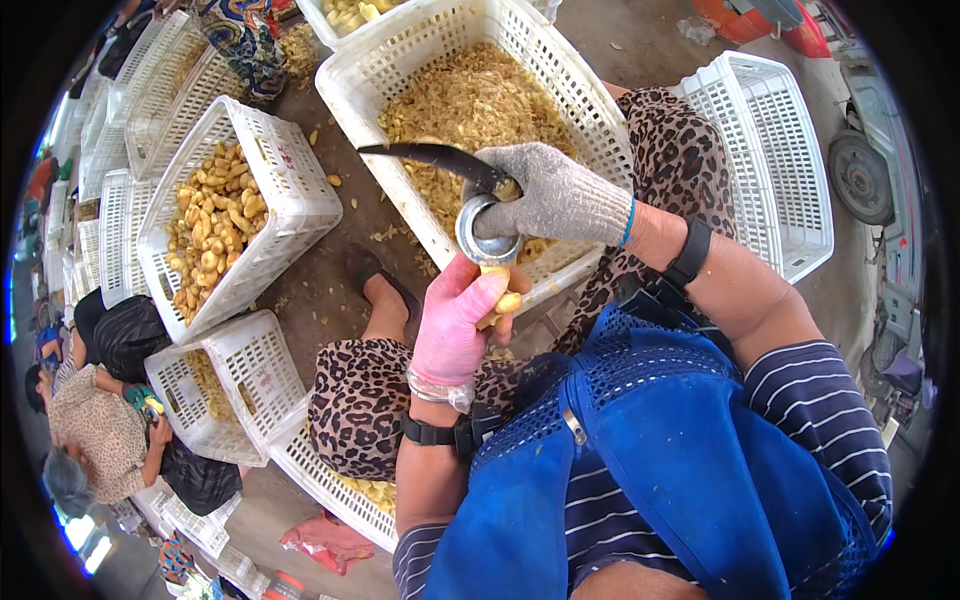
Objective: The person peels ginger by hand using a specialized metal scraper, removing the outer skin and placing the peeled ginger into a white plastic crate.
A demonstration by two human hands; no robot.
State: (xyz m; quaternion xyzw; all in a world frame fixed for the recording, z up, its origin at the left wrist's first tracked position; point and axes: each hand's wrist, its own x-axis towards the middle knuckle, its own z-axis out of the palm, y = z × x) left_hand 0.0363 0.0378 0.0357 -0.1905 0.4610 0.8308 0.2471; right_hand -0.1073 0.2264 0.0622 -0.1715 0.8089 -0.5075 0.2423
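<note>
In a pink glove, my left hand (450, 326) grips a knobby, pale yellow piece of ginger (509, 302) between thumb and fingers. My right hand (559, 196), in a grey knit glove, holds a dark curved knife (427, 155), its tip pointing left. A round metal ring-shaped tool (466, 229) is also in the right hand, with the thumb inside it. Its lower rim meets the top of the ginger. Both hands are over the near edge of a white perforated plastic crate (360, 124), which contains a heap of tan peelings (487, 97).
Left of me, a tilted white crate (300, 191) is filled with ginger pieces (214, 217). Beside my left leg stands a crate (330, 491) with pale pieces. Nested crates (787, 165) stand at right. A seated person (105, 435) works at far left. A red bag (330, 541) lies on the floor.
</note>
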